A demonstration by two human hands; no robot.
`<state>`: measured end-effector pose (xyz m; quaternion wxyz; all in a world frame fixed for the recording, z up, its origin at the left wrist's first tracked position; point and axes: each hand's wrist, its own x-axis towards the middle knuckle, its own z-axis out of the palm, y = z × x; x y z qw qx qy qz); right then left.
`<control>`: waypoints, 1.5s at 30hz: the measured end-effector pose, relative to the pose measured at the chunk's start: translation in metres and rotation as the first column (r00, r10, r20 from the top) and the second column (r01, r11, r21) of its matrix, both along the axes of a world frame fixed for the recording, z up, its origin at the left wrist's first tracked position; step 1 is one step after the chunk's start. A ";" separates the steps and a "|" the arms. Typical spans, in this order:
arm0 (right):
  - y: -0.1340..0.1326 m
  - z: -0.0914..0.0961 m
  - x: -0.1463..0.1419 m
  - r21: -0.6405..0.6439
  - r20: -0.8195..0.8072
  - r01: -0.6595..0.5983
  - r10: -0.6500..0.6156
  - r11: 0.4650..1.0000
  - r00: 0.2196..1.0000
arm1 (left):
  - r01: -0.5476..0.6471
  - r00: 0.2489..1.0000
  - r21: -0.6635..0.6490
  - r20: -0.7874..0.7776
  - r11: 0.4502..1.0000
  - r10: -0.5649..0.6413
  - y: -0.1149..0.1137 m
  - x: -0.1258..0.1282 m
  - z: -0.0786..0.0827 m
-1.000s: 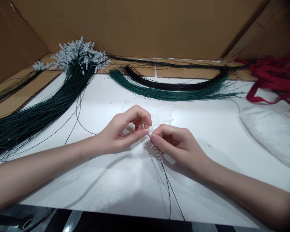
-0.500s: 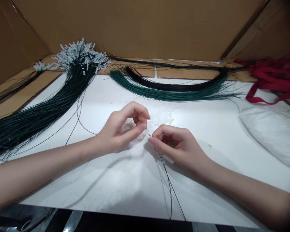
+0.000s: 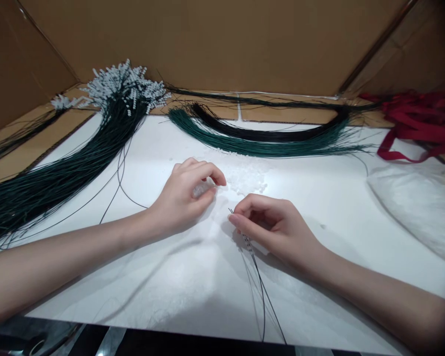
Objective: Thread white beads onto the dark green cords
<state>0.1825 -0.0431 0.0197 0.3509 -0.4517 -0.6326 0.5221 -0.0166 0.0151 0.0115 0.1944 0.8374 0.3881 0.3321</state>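
Picking up another bead looks to be the step in hand. Past the long bundle of dark green wires with white tips (image 3: 59, 178), the left hand (image 3: 183, 198) has thumb and forefinger drawn close over the scatter of small clear beads (image 3: 244, 178) on the white table (image 3: 319, 198); whether one is caught I cannot tell. The thin black wire (image 3: 257, 277) is pinched tight in the right hand (image 3: 278, 225). Its long axis runs from the near table edge away from the person, its free tip pointing up-left toward the left hand. Next calls for a bead's hole aligned squarely with that tip.
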 end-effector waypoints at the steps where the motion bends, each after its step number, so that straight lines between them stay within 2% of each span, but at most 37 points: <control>1: 0.000 0.000 0.000 0.000 0.000 -0.001 0.001 1.000 1.000 | 0.006 1.000 -0.001 -0.008 1.000 -0.006 0.000 0.000 0.000; 10: 0.000 0.000 0.002 0.002 0.001 -0.015 0.015 1.000 1.000 | 0.014 0.999 0.018 -0.035 1.000 -0.014 0.001 0.003 0.000; 15: 0.000 0.000 0.001 0.008 0.016 -0.012 0.012 1.000 1.000 | -0.001 0.993 -0.017 -0.117 1.000 -0.001 -0.002 0.005 0.004; 24: 0.000 0.000 0.001 0.017 0.018 -0.023 0.023 1.000 1.000 | 0.054 0.983 0.032 -0.180 0.998 -0.048 -0.002 0.003 0.001; 26: 0.000 0.000 0.001 0.020 0.018 -0.020 0.020 1.000 1.000 | 0.081 0.987 0.061 -0.144 0.995 -0.071 -0.002 0.003 0.000; 29: 0.001 0.001 0.001 0.022 0.015 -0.016 0.016 1.000 1.000 | 0.160 0.987 0.101 0.010 0.982 -0.162 -0.002 0.002 0.000; 34: -0.001 0.001 0.002 0.018 -0.007 -0.012 0.013 1.000 1.000 | 0.291 0.930 0.083 0.209 0.953 -0.302 -0.001 0.000 0.000; 38: -0.001 0.000 0.002 0.022 -0.011 -0.009 0.009 1.000 1.000 | 0.383 0.888 0.054 0.254 0.922 -0.384 0.001 -0.001 -0.002; 45: 0.000 0.000 0.000 0.024 -0.030 -0.009 0.010 1.000 0.999 | 0.447 0.845 0.038 0.309 0.894 -0.436 0.002 -0.001 -0.001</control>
